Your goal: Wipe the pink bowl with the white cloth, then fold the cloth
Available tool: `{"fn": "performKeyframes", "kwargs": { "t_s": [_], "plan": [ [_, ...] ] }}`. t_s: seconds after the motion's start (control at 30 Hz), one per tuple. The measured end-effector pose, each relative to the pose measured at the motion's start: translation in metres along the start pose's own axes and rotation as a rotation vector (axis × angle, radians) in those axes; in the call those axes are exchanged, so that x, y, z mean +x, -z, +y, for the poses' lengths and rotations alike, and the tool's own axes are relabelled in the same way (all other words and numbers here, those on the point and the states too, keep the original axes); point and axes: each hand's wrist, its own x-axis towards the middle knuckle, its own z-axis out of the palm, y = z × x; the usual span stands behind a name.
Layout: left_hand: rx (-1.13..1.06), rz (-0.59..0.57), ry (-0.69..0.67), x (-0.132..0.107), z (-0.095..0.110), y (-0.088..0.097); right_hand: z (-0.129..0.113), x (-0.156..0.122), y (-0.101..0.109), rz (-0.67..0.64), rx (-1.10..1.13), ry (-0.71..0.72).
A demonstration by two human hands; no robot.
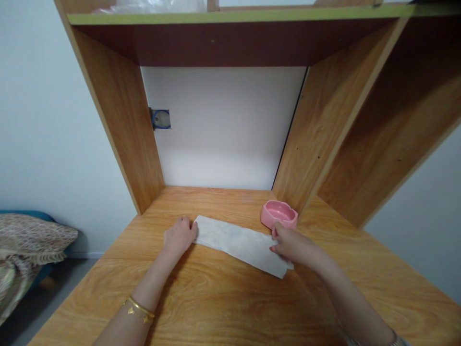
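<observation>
A long strip of folded white cloth (237,242) lies slanted across the wooden desk, its right end nearer to me and slightly uneven. At its left end my left hand (180,235) is closed on the edge, the thumb against the cloth and the other fingers curled. My right hand (293,245) grips the right end between thumb and fingers; part of the cloth there is hidden by the hand. Just behind my right hand stands a pink faceted ashtray (279,214), close to the right upright panel.
Wooden side panels (118,115) and a dark red-brown shelf underside (223,43) frame the desk (201,298). An uncovered wall box (161,119) shows in the white back panel. Clear plastic (158,6) lies on the shelf. A patterned fringed cloth (36,235) covers something blue at left.
</observation>
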Motion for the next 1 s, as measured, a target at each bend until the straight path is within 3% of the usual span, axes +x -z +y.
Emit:
{"fn": "performKeyframes", "kwargs": {
  "t_s": [0.33, 0.5, 0.73, 0.83, 1.0],
  "plan": [
    [-0.054, 0.0, -0.006, 0.001, -0.001, 0.0, 0.011, 0.007, -0.01, 0.017, 0.057, 0.033],
    [-0.082, 0.03, -0.013, 0.0, -0.001, 0.0, 0.012, 0.015, -0.011, 0.144, 0.132, 0.071],
    [-0.109, 0.093, 0.007, -0.002, 0.003, 0.008, 0.018, 0.018, -0.002, 0.329, 0.092, -0.01],
    [-0.096, 0.098, -0.004, -0.004, 0.005, 0.01, 0.017, 0.016, -0.004, 0.302, 0.028, -0.052],
    [-0.012, 0.01, -0.025, -0.007, 0.005, 0.004, 0.011, 0.01, -0.003, 0.228, -0.079, -0.123]
  ]
}}
